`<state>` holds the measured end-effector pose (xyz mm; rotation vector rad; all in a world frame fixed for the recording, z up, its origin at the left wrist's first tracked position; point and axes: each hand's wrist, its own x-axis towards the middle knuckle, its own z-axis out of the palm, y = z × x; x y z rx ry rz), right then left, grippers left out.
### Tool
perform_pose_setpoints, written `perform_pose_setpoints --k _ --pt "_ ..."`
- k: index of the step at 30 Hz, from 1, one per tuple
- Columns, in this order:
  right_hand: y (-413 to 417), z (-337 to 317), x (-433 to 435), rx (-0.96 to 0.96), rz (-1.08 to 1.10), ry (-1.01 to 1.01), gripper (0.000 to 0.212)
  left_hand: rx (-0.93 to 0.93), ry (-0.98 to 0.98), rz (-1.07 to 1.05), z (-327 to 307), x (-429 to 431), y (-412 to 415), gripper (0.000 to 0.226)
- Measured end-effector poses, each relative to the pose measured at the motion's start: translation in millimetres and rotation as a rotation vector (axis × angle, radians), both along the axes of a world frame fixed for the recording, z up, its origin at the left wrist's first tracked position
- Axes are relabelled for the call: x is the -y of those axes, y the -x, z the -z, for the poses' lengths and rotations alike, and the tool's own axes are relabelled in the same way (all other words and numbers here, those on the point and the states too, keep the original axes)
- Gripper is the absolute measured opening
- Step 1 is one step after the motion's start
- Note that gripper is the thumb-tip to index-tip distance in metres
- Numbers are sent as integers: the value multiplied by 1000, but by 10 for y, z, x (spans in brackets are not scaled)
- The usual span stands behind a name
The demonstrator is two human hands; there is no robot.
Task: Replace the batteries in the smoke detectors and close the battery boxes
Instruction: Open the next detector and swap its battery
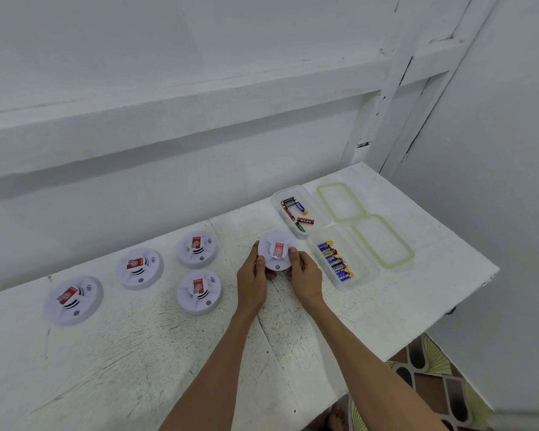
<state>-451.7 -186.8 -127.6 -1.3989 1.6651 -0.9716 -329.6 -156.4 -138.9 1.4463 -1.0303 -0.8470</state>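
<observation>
both hands, left hand (252,283) and right hand (305,276), have a curled grip on one smoke detector (277,251) above the worktop (137,353).

Bright, even light; soft wide-angle edges

We're looking at a white table (137,353), its top scuffed and flecked with dark cracks. Behind the table we've got a white wall (168,57) with a ledge (168,101) running across it. At the table's far right corner rises a white post (395,98). Below its right edge we see patterned floor (433,377).
</observation>
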Motion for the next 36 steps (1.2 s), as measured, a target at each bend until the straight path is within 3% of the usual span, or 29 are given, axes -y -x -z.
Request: perform_pose_setpoints --k 36 --pt "-1 -2 -4 -3 7 3 46 -16 19 -2 -53 -20 -2 41"
